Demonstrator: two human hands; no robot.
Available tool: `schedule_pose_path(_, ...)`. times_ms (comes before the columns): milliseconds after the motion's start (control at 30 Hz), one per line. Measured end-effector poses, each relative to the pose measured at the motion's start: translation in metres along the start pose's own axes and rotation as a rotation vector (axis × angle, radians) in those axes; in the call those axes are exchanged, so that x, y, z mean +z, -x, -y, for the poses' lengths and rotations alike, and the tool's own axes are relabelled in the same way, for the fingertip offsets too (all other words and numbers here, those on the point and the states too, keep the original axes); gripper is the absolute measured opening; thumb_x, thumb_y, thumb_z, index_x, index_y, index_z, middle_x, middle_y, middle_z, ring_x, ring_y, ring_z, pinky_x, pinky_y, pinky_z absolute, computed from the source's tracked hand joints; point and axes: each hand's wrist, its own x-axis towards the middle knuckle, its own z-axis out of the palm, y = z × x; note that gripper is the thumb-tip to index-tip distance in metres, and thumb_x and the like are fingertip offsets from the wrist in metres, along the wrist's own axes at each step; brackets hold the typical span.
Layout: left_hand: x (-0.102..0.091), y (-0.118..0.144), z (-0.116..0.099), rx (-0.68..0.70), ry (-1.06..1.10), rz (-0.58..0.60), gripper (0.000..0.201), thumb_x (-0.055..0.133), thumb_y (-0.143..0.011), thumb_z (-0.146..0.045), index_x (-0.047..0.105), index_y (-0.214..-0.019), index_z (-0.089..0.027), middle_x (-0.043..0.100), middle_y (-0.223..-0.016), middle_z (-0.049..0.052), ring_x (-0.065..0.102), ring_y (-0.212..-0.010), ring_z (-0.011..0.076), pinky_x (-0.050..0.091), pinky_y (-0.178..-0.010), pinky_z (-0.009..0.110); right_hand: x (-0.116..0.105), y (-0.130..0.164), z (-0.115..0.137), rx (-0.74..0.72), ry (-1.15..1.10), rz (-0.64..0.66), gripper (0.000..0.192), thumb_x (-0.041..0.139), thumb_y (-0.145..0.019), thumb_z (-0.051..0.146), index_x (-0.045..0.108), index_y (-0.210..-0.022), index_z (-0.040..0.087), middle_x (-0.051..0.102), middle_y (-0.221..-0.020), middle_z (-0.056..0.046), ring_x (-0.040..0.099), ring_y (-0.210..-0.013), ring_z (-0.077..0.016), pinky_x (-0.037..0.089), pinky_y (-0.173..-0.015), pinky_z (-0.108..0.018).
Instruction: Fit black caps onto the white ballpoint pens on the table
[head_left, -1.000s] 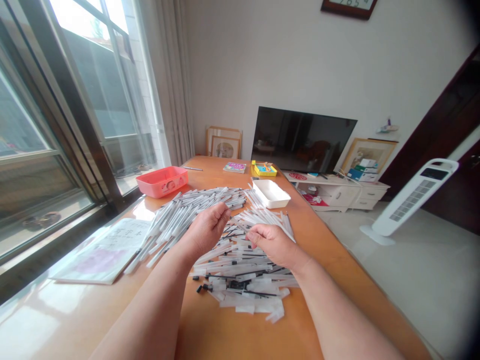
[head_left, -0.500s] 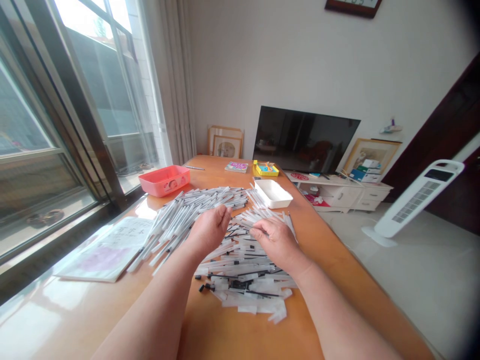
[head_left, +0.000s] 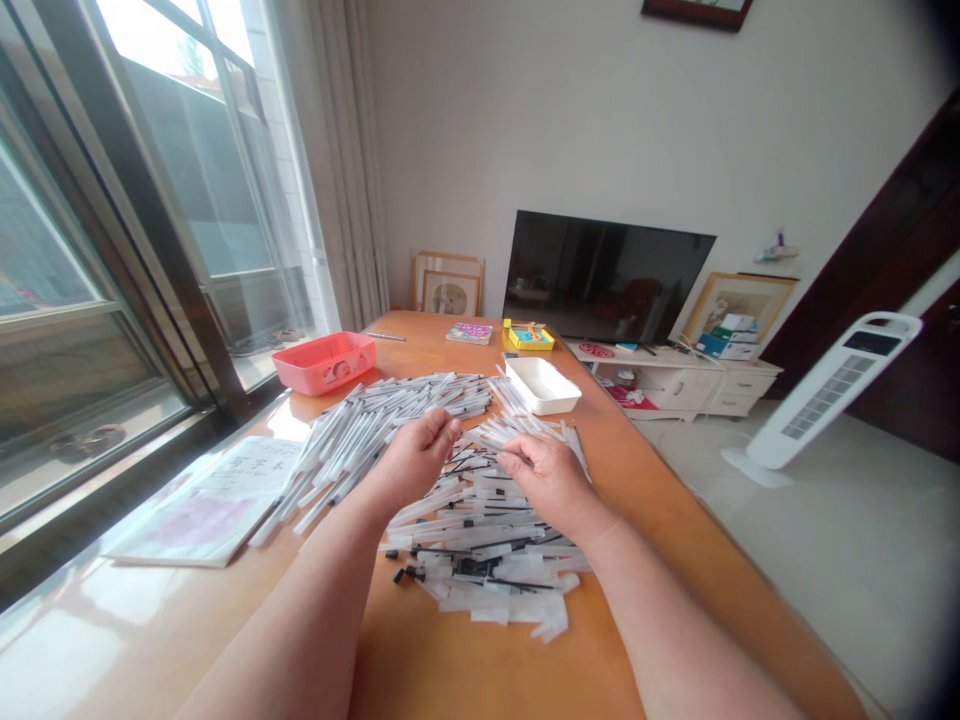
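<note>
From the head camera, both bare forearms reach forward over a glossy orange wooden counter [head_left: 450, 680]. The left hand [head_left: 416, 460] hovers with its fingers [head_left: 444, 428] curled together, the tips pinched near a thin piece from the heap below; whether they actually grip it cannot be told. The right hand [head_left: 551, 478] rests knuckles-up just beside it, its fingers [head_left: 514, 458] bent down onto the loose heap of white plastic pen barrels and thin black refills [head_left: 480, 540]; what it holds, if anything, is hidden beneath the palm. This heap lies directly under and in front of both hands, with small black caps scattered at its near edge. To the left of it, touching its far side, lies a second spread of assembled white pens with black tips [head_left: 375, 420], fanned toward the window.

Beyond the right hand sits a shallow white rectangular plastic tray [head_left: 541, 386], just beside the far end of the pens. A pink rectangular plastic basket [head_left: 324, 362] stands on the counter's window side. A printed paper booklet [head_left: 210, 500] lies flat near the left edge. At the counter's far end are a small colourful book [head_left: 469, 333] and a yellow box [head_left: 529, 337], with a dark flat television screen [head_left: 604, 280] behind them.
</note>
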Motion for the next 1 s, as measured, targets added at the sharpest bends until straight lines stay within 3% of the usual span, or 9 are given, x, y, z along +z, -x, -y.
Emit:
schedule_pose_path(200,0.0004,-0.0016,0.0030,-0.089,-0.106,-0.037,0.052,0.040,-0.097,-0.062,0.045,-0.065,-0.021,0.044,-0.059,-0.003,0.041,-0.057,0.0137,0.032,-0.057,0.027,-0.0024,0.0008,0.0056,-0.053,0.032,-0.029,0.006,0.067,-0.091,0.027,0.071,-0.088,0.024,0.069,-0.083,-0.003,0.062,-0.085,-0.0209,0.046,-0.080,-0.031)
schedule_pose_path(333,-0.0015,-0.0014,0.0012,-0.163,-0.026,-0.054,0.054,0.034,-0.098,-0.064,0.052,-0.070,-0.020,0.056,-0.062,-0.001,0.049,-0.057,0.0143,0.038,-0.058,0.027,-0.0033,0.0010,0.0065,-0.028,0.031,-0.011,0.006,0.068,-0.091,0.027,0.070,-0.086,0.024,0.069,-0.081,-0.002,0.063,-0.084,-0.0204,0.046,-0.078,-0.030)
schedule_pose_path(433,-0.0020,-0.0006,0.0011,-0.144,0.052,0.001,0.045,0.041,-0.097,-0.060,0.055,-0.081,-0.021,0.063,-0.073,0.000,0.055,-0.062,0.0147,0.042,-0.061,0.027,-0.0027,0.0007,0.0042,-0.011,0.033,-0.017,0.007,0.067,-0.091,0.028,0.071,-0.087,0.024,0.069,-0.082,-0.003,0.063,-0.084,-0.0209,0.046,-0.076,-0.030)
schedule_pose_path(533,0.0001,-0.0006,0.0047,-0.075,0.018,0.027,0.040,0.046,-0.097,-0.056,0.054,-0.081,-0.021,0.059,-0.069,-0.002,0.052,-0.062,0.0139,0.040,-0.061,0.026,-0.0018,0.0003,0.0022,-0.009,0.027,-0.028,0.008,0.067,-0.091,0.029,0.071,-0.088,0.023,0.069,-0.082,-0.003,0.062,-0.084,-0.0211,0.046,-0.076,-0.030)
schedule_pose_path(633,0.0030,-0.0022,0.0083,-0.033,-0.061,-0.018,0.043,0.044,-0.098,-0.056,0.049,-0.073,-0.021,0.049,-0.063,-0.004,0.045,-0.060,0.0134,0.036,-0.060,0.027,-0.0018,0.0002,0.0029,-0.034,0.038,-0.040,0.008,0.067,-0.091,0.028,0.070,-0.087,0.023,0.069,-0.082,-0.003,0.063,-0.085,-0.0210,0.046,-0.078,-0.030)
schedule_pose_path(767,0.0033,-0.0034,0.0084,-0.081,-0.100,-0.044,0.051,0.039,-0.098,-0.060,0.044,-0.065,-0.021,0.045,-0.058,-0.003,0.041,-0.057,0.0135,0.034,-0.058,0.028,-0.0024,0.0008,0.0049,-0.053,0.047,-0.046,0.006,0.067,-0.091,0.027,0.070,-0.087,0.023,0.070,-0.084,-0.003,0.063,-0.086,-0.0207,0.046,-0.080,-0.031)
schedule_pose_path(867,0.0017,-0.0022,0.0070,-0.148,-0.057,-0.049,0.055,0.034,-0.098,-0.063,0.050,-0.068,-0.021,0.052,-0.059,-0.002,0.047,-0.057,0.0149,0.036,-0.059,0.028,-0.0021,0.0011,0.0039,-0.031,0.031,-0.034,0.007,0.067,-0.091,0.028,0.070,-0.087,0.024,0.070,-0.083,-0.003,0.063,-0.084,-0.0206,0.047,-0.078,-0.031)
schedule_pose_path(1000,0.0017,-0.0006,0.0065,-0.117,0.039,0.016,0.043,0.045,-0.096,-0.060,0.056,-0.082,-0.021,0.061,-0.071,-0.001,0.053,-0.062,0.0150,0.039,-0.060,0.027,-0.0004,0.0010,0.0009,-0.007,0.016,-0.035,0.007,0.067,-0.091,0.029,0.071,-0.089,0.024,0.070,-0.084,-0.003,0.063,-0.085,-0.0211,0.047,-0.077,-0.031)
